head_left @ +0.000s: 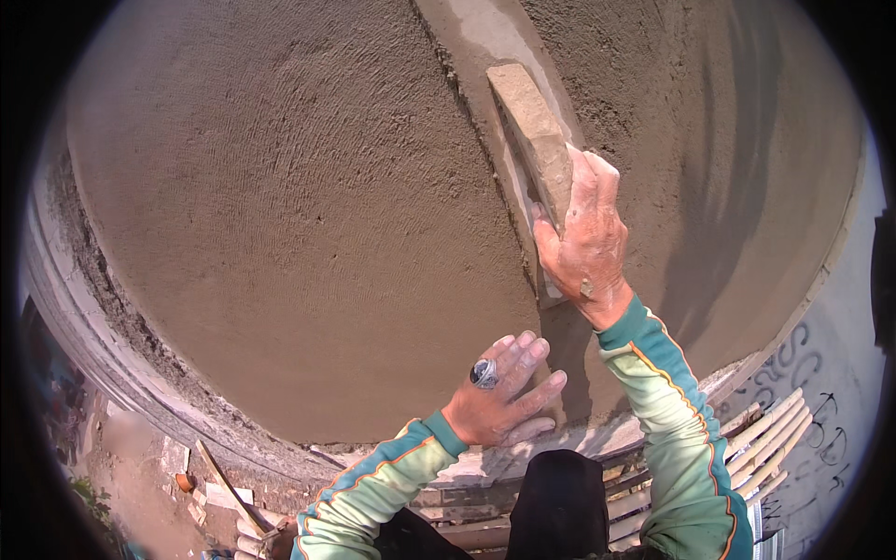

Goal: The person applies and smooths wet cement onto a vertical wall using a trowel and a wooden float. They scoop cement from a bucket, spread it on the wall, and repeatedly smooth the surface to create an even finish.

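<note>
My right hand (585, 243) is closed round the near part of a plastering float (532, 121). The float is long, narrow and caked with dried mortar, and it lies against a smooth, pale strip (490, 33) in the wet grey plaster (308, 215). My thumb is on its left side, while the fingers lie over its right; some fingertips are hidden. Lower and to the left, my left hand (499, 397) has its fingers stretched out and holds nothing. A ring with a dark stone (483, 373) is on one finger. Whether that hand touches the plaster I cannot tell.
Bamboo poles (761, 448) form a platform below me, around my dark-trousered knee (560, 504). A rough masonry edge (112, 289) borders the plaster at left. Rubble and a wooden stick (224, 485) lie at lower left; a pale, scribbled wall (821, 392) stands at right.
</note>
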Demonstrator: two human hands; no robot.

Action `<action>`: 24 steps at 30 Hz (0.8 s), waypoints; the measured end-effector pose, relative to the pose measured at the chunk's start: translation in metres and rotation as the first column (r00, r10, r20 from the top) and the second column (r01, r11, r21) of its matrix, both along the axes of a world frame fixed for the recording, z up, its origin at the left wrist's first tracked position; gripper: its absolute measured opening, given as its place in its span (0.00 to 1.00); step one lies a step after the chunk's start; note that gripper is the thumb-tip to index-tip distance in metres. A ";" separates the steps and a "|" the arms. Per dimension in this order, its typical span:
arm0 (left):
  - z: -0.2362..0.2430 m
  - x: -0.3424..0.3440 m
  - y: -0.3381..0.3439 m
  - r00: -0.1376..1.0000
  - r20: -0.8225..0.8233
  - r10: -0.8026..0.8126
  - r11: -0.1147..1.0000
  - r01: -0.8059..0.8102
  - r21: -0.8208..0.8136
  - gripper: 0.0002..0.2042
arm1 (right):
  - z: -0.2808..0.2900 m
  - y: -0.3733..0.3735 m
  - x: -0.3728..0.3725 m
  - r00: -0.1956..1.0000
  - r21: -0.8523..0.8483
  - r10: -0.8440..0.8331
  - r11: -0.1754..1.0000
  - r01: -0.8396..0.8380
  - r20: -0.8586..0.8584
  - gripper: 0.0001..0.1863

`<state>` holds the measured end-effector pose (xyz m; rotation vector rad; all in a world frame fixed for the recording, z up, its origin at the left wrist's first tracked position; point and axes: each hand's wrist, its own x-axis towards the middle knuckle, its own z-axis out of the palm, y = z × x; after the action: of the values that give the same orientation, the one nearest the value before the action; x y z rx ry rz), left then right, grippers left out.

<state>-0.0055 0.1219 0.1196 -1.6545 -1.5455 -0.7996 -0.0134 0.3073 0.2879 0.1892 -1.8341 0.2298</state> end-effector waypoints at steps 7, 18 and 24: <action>0.024 -0.023 0.005 0.999 -0.012 0.032 0.999 -0.032 0.010 0.43 | 0.247 0.098 0.020 0.994 0.030 -0.108 0.994 0.108 -0.014 0.21; -0.078 0.014 -0.098 0.919 0.267 0.292 0.928 -0.339 0.153 0.43 | -0.122 0.128 0.025 0.985 -0.536 0.055 0.833 -0.136 -0.165 0.46; -0.106 0.011 -0.095 0.928 0.258 0.270 0.961 -0.277 -0.010 0.44 | -0.083 -0.052 -0.023 0.964 -0.414 0.174 0.877 -0.245 -0.202 0.50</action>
<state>0.0057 0.0270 0.0131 -1.3130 -1.8867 -0.9038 -0.0362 0.2557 0.2049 0.0884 -1.5567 0.7517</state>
